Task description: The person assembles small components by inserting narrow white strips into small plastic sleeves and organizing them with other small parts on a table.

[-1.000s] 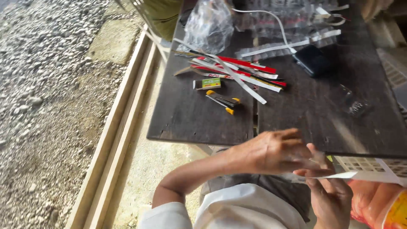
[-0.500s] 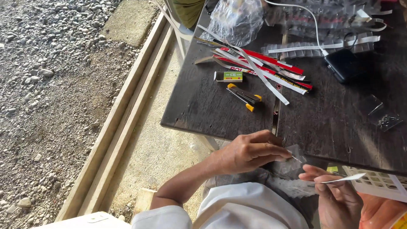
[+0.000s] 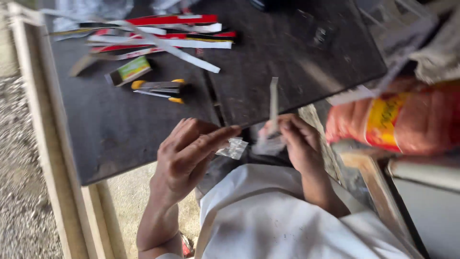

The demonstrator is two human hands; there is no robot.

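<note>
Hands at desk edge, small clear packet and white strip in grip

Nearest: white garment (image 3: 278, 220) over the person's lap, fills the bottom of the head view.

Left hand (image 3: 189, 156) just above it, at the near edge of the desk (image 3: 134, 129). Fingers extended, thumb and fingertips pinching a small crumpled clear plastic packet (image 3: 233, 147). Packet hangs off the desk edge, between the two hands.

Right hand (image 3: 296, 141) just beside, fingers curled and clenched on the lower end of a thin white strip (image 3: 273, 103). Strip stands roughly upright, top end over the dark desk surface. Blurred, so exact finger contact is hard to read.

Right of that hand: red-orange plastic bag (image 3: 412, 120) with a yellow label, off the desk's corner.

Further out on the desk: box cutter with yellow ends (image 3: 160, 88), lying flat, well apart from the hands. Just beyond it to the left, small box with green top (image 3: 129, 70).

Far edge: loose pile of red and white strips (image 3: 163, 36), crossing each other, one long white one lying diagonally over the rest.

Left of desk: pale wooden rail (image 3: 45, 124), gravel ground (image 3: 19, 201) past it.
</note>
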